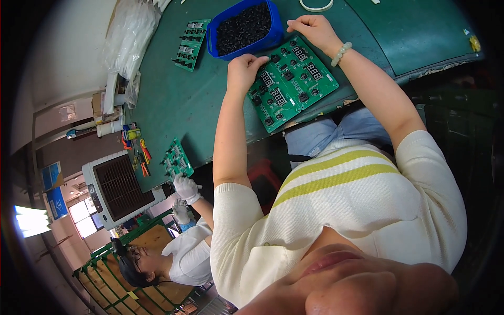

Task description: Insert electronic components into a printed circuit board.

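A green circuit board panel (296,100) lies on the green table in front of me, carrying black components and white-faced digit displays. My left hand (244,72) is closed in a pinch at the panel's upper left edge, beside a black part; whatever its fingertips hold is hidden. Beyond the panel's upper edge, my right hand (314,32) is raised with thumb and forefinger pinched together. Anything between those fingertips is too small to make out. Near both hands stands a blue bin (276,32) full of small black parts (244,30).
Another populated board (190,44) lies left of the bin. At the table's left end, a co-worker's gloved hand (186,189) is at a further board (177,159). Pliers (145,150) lie near there. A white ring (316,6) sits at the far edge.
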The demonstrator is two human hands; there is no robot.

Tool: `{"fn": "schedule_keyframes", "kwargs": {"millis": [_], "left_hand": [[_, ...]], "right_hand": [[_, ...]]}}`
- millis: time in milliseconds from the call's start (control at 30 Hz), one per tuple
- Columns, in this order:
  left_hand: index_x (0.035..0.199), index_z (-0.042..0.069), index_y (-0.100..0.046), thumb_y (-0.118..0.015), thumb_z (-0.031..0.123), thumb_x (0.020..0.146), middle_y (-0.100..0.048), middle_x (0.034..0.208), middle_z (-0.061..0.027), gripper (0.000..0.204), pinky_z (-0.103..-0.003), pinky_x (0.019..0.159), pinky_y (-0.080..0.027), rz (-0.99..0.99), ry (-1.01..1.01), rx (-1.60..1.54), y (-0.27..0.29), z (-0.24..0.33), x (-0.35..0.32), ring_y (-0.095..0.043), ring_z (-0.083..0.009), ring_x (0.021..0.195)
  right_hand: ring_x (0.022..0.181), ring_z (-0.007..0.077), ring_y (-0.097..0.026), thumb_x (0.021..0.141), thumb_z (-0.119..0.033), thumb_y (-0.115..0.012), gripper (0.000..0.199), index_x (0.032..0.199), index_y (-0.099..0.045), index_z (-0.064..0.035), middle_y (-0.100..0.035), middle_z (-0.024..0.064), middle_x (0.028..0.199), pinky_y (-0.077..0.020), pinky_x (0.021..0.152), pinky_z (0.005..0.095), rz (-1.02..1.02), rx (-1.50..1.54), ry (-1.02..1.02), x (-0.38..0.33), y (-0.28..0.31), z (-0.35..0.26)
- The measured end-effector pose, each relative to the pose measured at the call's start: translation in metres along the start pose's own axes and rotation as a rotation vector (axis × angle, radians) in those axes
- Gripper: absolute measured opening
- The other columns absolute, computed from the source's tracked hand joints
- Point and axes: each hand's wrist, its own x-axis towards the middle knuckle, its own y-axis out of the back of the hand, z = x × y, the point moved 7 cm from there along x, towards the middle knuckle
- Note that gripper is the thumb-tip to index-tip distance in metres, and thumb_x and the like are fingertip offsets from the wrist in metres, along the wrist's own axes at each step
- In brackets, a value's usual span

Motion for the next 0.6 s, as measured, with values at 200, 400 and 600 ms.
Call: {"fn": "schedule_keyframes", "kwargs": {"millis": [200,400,600], "left_hand": [[0.077,0.002,-0.068,-0.071,0.018,0.072,-0.049,0.051,0.0009,0.017,-0.026,0.046,-0.036,-0.026,0.014,-0.162,0.003,-0.009,-0.003,-0.043,-0.0069,0.047],[0.077,0.003,-0.069,-0.071,0.014,0.069,-0.047,0.050,0.0014,0.014,-0.025,0.046,-0.036,-0.060,-0.017,-0.055,0.003,0.001,-0.007,-0.043,-0.0067,0.046],[0.074,0.001,-0.067,-0.070,0.015,0.070,-0.051,0.052,-0.0003,0.015,-0.025,0.049,-0.041,-0.015,-0.131,0.168,0.004,0.017,-0.005,-0.048,-0.0104,0.049]], "right_hand": [[0.078,0.0051,-0.056,0.085,-0.028,-0.062,0.026,0.082,-0.069,-0.0035,-0.067,0.0004,0.080,-0.0421,0.076,0.0218,-0.003,0.020,-0.010,0.001,0.000,0.005],[0.058,0.0050,-0.048,0.084,-0.030,-0.061,0.027,0.080,-0.071,-0.0053,-0.062,-0.0013,0.065,-0.0389,0.056,0.0223,0.064,0.050,0.101,0.000,0.001,0.001],[0.056,0.0048,-0.045,0.084,-0.030,-0.061,0.026,0.079,-0.071,-0.0058,-0.059,-0.0026,0.062,-0.0373,0.055,0.0224,0.058,0.020,0.103,-0.002,0.002,-0.001]]}}
